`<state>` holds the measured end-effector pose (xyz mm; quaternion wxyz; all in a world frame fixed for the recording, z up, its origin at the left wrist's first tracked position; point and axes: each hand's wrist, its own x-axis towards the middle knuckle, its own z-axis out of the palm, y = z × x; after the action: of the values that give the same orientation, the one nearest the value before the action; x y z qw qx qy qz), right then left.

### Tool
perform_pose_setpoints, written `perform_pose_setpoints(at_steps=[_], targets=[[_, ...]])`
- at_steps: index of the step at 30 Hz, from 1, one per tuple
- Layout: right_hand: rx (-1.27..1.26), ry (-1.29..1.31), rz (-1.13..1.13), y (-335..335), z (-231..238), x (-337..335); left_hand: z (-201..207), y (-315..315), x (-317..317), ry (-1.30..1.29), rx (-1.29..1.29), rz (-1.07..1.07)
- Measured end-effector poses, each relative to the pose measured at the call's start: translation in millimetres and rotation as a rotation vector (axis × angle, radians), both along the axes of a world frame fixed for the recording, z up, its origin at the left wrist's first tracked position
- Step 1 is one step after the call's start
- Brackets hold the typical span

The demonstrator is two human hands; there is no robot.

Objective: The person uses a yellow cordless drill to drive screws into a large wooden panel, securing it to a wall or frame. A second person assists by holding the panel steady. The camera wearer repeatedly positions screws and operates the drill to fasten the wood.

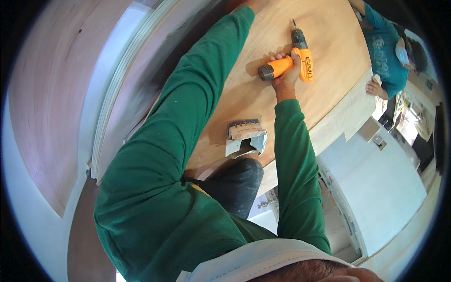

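Note:
My right hand (pixel 290 79) is closed around the handle of an orange and black cordless drill (pixel 306 63). The drill lies over a light plywood sheet (pixel 329 33), its bit pointing toward the far edge of the view. My left arm, in a green sleeve, stretches forward and to the left. Only a sliver of my left hand (pixel 244 4) shows at the top edge, so its fingers are hidden. Nearer to me on the plywood, by my knee, sits a torn, opened cardboard box (pixel 244 129); its contents cannot be made out.
Another person (pixel 387 51) in a teal shirt is at the far right, with one hand (pixel 376 88) by the plywood's edge. Pale panels (pixel 131 61) stand along the left. A large white panel (pixel 376 174) lies at the lower right, beyond the sheet's edge.

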<state>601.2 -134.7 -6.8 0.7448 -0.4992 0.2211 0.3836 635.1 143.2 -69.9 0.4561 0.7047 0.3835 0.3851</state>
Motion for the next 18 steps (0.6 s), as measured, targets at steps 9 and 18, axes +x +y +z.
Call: perform_pose_setpoints(at_steps=[9,18], targets=[[0.062,0.022,-0.06,10,2,-8,2,14,-16,-0.037,-0.023,0.003],[0.059,0.019,-0.038,3,-1,-5,31,3,-10,0.198,-0.064,-0.036]])
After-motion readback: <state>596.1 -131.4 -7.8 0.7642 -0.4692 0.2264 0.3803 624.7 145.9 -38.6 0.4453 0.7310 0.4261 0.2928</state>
